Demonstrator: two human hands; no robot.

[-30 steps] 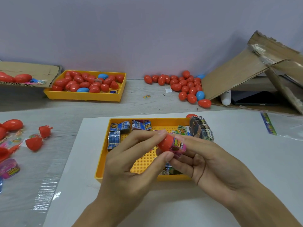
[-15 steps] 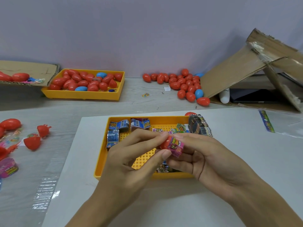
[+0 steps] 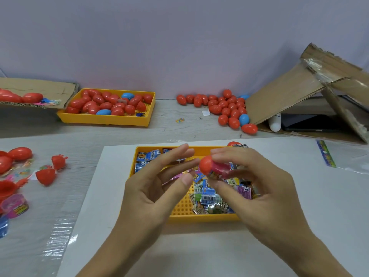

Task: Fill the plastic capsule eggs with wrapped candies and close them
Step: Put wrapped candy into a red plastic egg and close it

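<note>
My right hand [image 3: 257, 188] pinches a capsule egg [image 3: 214, 167] with a red cap and a pink labelled body, held sideways above the near yellow tray [image 3: 199, 218]. My left hand [image 3: 155, 182] hovers just left of the egg with fingers straight and loose, holding nothing. Several wrapped candies [image 3: 207, 194] lie in that tray, blue packets at its back left. A red egg half [image 3: 46, 176] lies open on the table at the left.
A second yellow tray [image 3: 103, 118] with several red and blue eggs stands at the back left. A loose heap of eggs [image 3: 225, 108] lies at the back centre beside a tilted cardboard box [image 3: 299, 92]. More egg parts and a pink pot [image 3: 15, 205] lie far left.
My left hand has let go of the egg and opened, drawing slightly left. The right hand now holds the egg alone, a little higher and to the right.
</note>
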